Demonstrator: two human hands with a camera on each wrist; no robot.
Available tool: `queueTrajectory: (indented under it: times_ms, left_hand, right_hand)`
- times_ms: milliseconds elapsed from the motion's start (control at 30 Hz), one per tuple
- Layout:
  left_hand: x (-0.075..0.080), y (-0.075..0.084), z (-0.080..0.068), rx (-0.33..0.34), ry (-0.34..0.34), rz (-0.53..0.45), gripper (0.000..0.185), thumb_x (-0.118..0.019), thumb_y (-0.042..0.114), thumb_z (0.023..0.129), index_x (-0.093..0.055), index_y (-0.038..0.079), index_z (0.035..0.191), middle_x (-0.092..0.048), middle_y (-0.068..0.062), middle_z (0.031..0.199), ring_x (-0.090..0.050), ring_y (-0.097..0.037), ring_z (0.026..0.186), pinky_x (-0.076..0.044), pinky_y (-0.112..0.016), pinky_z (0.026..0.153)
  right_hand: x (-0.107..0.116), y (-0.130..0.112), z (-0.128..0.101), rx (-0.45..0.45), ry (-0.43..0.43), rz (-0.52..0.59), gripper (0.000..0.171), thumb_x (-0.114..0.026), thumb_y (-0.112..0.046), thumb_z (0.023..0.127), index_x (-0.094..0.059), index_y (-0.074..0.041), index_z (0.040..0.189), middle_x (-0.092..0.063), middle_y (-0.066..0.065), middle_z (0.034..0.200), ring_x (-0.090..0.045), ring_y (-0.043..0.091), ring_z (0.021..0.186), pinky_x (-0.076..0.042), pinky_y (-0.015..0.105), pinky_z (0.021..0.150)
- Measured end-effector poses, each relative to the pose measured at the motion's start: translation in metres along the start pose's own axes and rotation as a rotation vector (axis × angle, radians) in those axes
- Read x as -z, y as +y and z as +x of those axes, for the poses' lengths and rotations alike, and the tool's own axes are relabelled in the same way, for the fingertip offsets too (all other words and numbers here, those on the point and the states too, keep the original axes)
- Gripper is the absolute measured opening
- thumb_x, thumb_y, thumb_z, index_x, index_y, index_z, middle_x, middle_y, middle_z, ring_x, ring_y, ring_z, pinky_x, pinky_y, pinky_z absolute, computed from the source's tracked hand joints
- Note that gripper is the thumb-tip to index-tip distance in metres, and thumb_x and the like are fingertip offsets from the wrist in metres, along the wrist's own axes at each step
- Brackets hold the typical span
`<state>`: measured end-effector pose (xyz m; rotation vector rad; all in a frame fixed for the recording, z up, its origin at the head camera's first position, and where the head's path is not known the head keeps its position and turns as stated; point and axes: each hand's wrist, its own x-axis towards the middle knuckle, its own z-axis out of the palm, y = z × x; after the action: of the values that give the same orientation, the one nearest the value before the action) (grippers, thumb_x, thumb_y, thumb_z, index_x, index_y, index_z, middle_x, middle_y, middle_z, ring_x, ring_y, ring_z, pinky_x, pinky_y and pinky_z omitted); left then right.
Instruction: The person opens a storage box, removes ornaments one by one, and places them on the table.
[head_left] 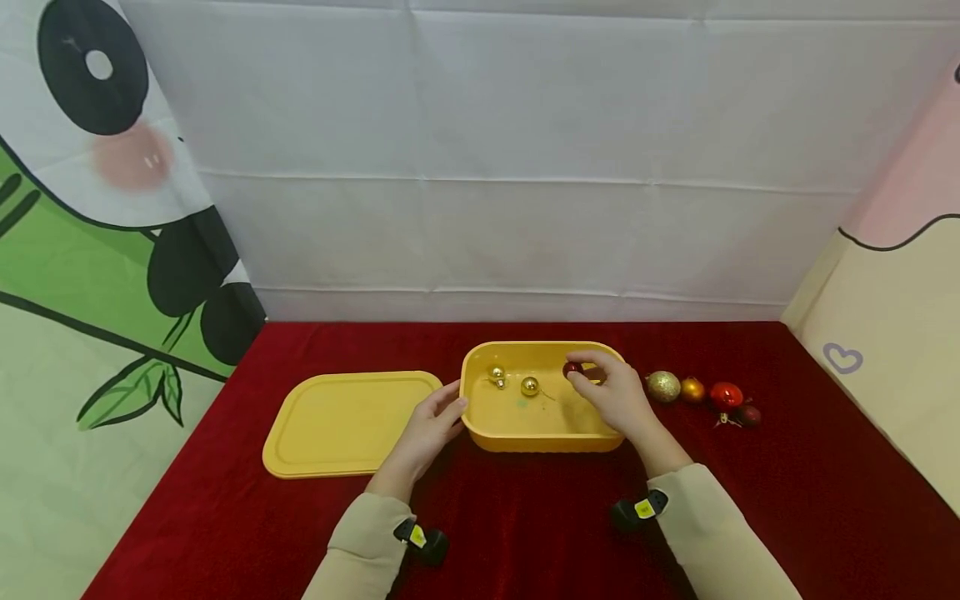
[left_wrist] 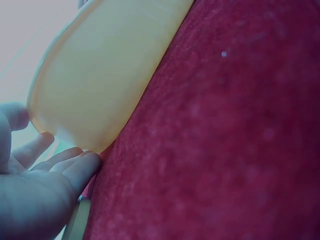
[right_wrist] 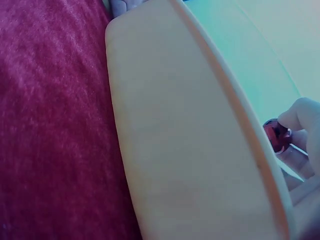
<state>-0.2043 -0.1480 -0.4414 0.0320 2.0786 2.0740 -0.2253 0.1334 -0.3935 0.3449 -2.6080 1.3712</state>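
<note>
A yellow plastic box (head_left: 551, 442) stands in the middle of the red cloth. My left hand (head_left: 427, 429) touches its left end from outside; in the left wrist view, loosely extended fingers (left_wrist: 82, 167) rest against the box end (left_wrist: 90, 85). Inside the box, my right hand (head_left: 617, 393) pinches a small dark red bauble (head_left: 572, 368) between thumb and fingertips. The same bauble (right_wrist: 276, 136) shows beyond the near rim in the right wrist view, partly covered by the fingers. Two small gold baubles (head_left: 529, 386) lie on the box floor, left of the held one.
The flat yellow lid (head_left: 341, 425) lies left of the box. Right of the box sit a glittery gold bauble (head_left: 663, 387), a smaller orange-gold bauble (head_left: 692, 389), a shiny red bauble (head_left: 726, 396) and a dark red bauble (head_left: 747, 415). White cloth (head_left: 525, 233) hangs behind the table.
</note>
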Motion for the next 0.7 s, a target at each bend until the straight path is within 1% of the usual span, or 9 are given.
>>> queueTrajectory:
  times_ms: [100, 267, 467, 533, 700]
  left_hand:
    - [0.0, 0.0, 0.0, -0.004, -0.001, 0.001, 0.05, -0.049, 0.021, 0.099, -0.036, 0.007, 0.145, -0.038, -0.018, 0.148, -0.04, -0.033, 0.134, -0.038, -0.048, 0.107]
    - [0.0, 0.001, 0.0, -0.011, -0.003, -0.007, 0.049, -0.048, 0.019, 0.1, -0.036, 0.006, 0.145, -0.038, -0.018, 0.148, -0.04, -0.033, 0.134, -0.038, -0.049, 0.107]
    - [0.0, 0.001, 0.0, -0.013, -0.004, -0.009, 0.049, -0.048, 0.019, 0.1, -0.036, 0.007, 0.145, -0.038, -0.018, 0.148, -0.04, -0.032, 0.134, -0.038, -0.049, 0.106]
    - [0.0, 0.001, 0.0, -0.012, -0.006, -0.007, 0.049, -0.048, 0.019, 0.1, -0.036, 0.008, 0.145, -0.038, -0.017, 0.148, -0.04, -0.032, 0.134, -0.038, -0.049, 0.107]
    - [0.0, 0.0, -0.001, -0.018, -0.013, 0.003, 0.049, -0.048, 0.02, 0.1, -0.036, 0.008, 0.145, -0.037, -0.018, 0.148, -0.039, -0.033, 0.135, -0.038, -0.05, 0.107]
  right_hand:
    - [0.003, 0.0, -0.003, 0.026, 0.019, 0.03, 0.029, -0.068, -0.014, 0.087, -0.066, -0.007, 0.115, -0.066, 0.014, 0.111, -0.067, 0.029, 0.088, -0.053, 0.023, 0.067]
    - [0.011, -0.002, -0.009, 0.064, 0.044, 0.048, 0.032, -0.069, -0.01, 0.085, -0.065, -0.004, 0.116, -0.063, 0.015, 0.116, -0.066, 0.028, 0.094, -0.054, 0.023, 0.072]
    - [0.02, 0.001, -0.016, 0.055, 0.064, 0.075, 0.036, -0.068, -0.006, 0.085, -0.061, 0.001, 0.12, -0.059, 0.019, 0.116, -0.064, 0.031, 0.097, -0.053, 0.02, 0.073]
    - [0.022, 0.002, -0.019, 0.045, 0.081, 0.068, 0.035, -0.068, -0.007, 0.086, -0.061, 0.0, 0.12, -0.059, 0.018, 0.117, -0.064, 0.025, 0.095, -0.052, 0.018, 0.073]
    - [0.026, 0.008, -0.022, 0.022, 0.138, 0.068, 0.034, -0.068, -0.007, 0.086, -0.06, -0.001, 0.118, -0.064, 0.016, 0.115, -0.06, 0.005, 0.087, -0.05, 0.012, 0.071]
